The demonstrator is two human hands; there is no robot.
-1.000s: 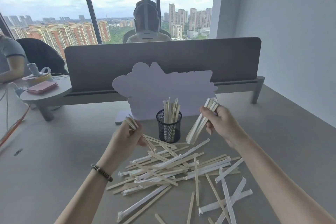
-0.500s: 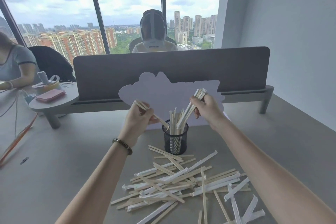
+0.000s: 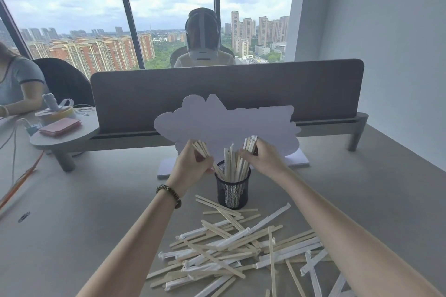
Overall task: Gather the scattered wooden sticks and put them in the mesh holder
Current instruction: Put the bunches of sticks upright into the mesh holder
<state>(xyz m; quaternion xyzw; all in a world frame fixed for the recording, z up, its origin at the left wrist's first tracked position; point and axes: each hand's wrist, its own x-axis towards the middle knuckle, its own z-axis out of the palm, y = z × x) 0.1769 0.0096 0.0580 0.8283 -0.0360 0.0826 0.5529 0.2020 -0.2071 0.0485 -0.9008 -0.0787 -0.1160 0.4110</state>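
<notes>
A black mesh holder (image 3: 233, 191) stands upright on the grey desk with several wooden sticks (image 3: 230, 164) standing in it. My left hand (image 3: 193, 166) grips a small bundle of bare sticks (image 3: 201, 148) just left of the holder's rim, their lower ends reaching into it. On the other side, my right hand (image 3: 264, 161) holds a bundle of paper-wrapped sticks (image 3: 249, 146) angled down into the holder. A scattered pile of bare and wrapped sticks (image 3: 231, 248) lies on the desk in front of the holder.
A white cloud-shaped card (image 3: 226, 125) stands right behind the holder, with a grey divider panel (image 3: 226, 91) beyond it. A round side shelf (image 3: 62, 135) with a pink item sits at the left. People sit behind the divider and at the far left.
Both hands have lifted from above the pile and closed in on the holder. The two bundles now tilt down into its mouth from either side.
</notes>
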